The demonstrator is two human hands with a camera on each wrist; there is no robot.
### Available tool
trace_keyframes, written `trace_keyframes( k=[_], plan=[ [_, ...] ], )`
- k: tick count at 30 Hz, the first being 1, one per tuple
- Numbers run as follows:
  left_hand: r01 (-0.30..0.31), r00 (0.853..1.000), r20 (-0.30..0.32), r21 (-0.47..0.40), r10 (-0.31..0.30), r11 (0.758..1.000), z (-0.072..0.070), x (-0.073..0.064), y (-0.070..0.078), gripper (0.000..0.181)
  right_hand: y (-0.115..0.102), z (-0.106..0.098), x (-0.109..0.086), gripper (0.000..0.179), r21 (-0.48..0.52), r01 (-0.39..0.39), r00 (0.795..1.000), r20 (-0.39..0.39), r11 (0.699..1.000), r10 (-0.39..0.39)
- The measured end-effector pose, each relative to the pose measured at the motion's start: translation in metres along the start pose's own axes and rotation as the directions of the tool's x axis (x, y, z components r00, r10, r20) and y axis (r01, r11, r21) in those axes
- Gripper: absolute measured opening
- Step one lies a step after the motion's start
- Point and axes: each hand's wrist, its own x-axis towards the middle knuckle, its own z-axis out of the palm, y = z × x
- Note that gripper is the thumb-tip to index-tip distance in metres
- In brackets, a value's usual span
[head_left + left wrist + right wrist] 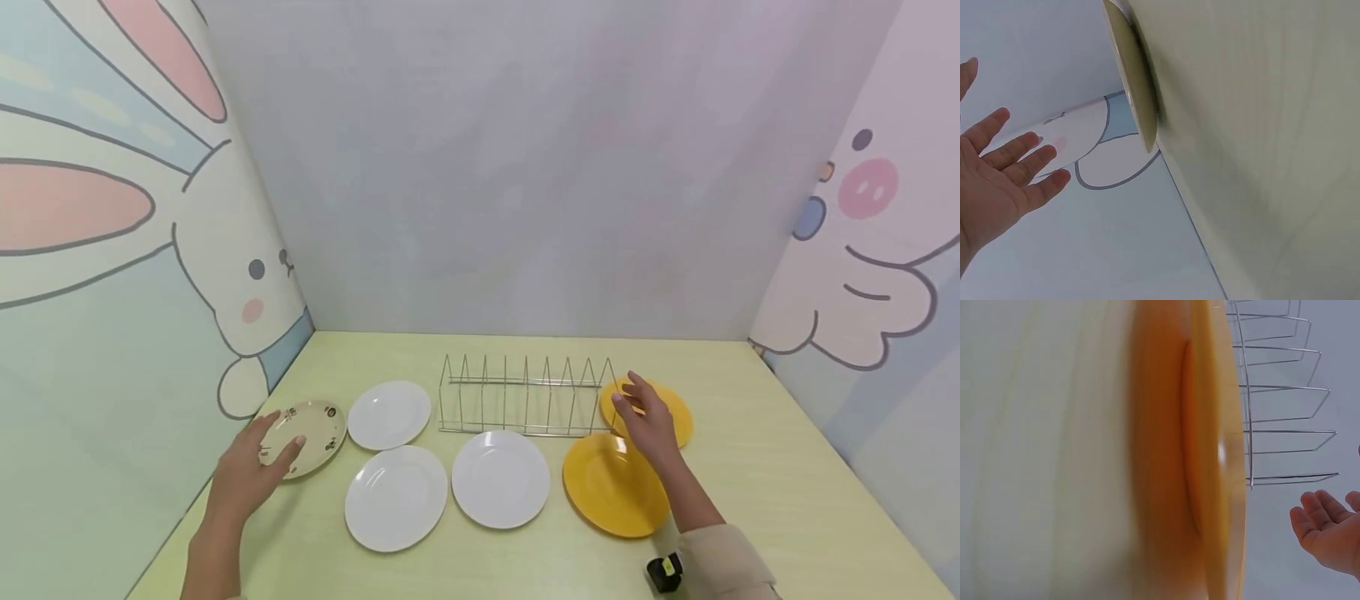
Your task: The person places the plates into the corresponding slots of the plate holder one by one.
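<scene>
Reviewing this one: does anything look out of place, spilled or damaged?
No spill or damage is visible: the white plates, yellow plates and patterned plate look whole, and the wire rack stands upright. The one oddity is a small black object beside the right sleeve, unlike the tableware; I cannot tell what it is.
</scene>
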Motion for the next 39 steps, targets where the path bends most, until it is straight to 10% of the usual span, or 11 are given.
trace_keyframes(
  k=[9,21,34,39],
  plan=[
    [0.037,0.999,0.035,-0.008,-0.037,0.999,0.009,0.004,-0.014,0.062,0.011,0.004,0.012,0.056,0.093,-0.091,0.996,0.022,0.991,0.090],
    [0.154,0.975,0.166,-0.018,-0.149,0.988,0.010,0.005,-0.030,0.071,0.023,0.009,0.017,0.050,0.364,-0.240,0.970,0.119,0.900,0.210],
    [0.340,0.896,0.313,-0.030,-0.314,0.940,0.007,0.010,-0.059,0.090,0.015,0.014,0.021,0.045,0.400,-0.311,0.950,0.103,0.862,0.295],
    [0.439,0.841,0.380,-0.065,-0.384,0.896,0.011,0.014,-0.076,0.098,0.011,0.014,0.023,0.043,0.370,-0.327,0.944,0.086,0.869,0.319]
  ],
)
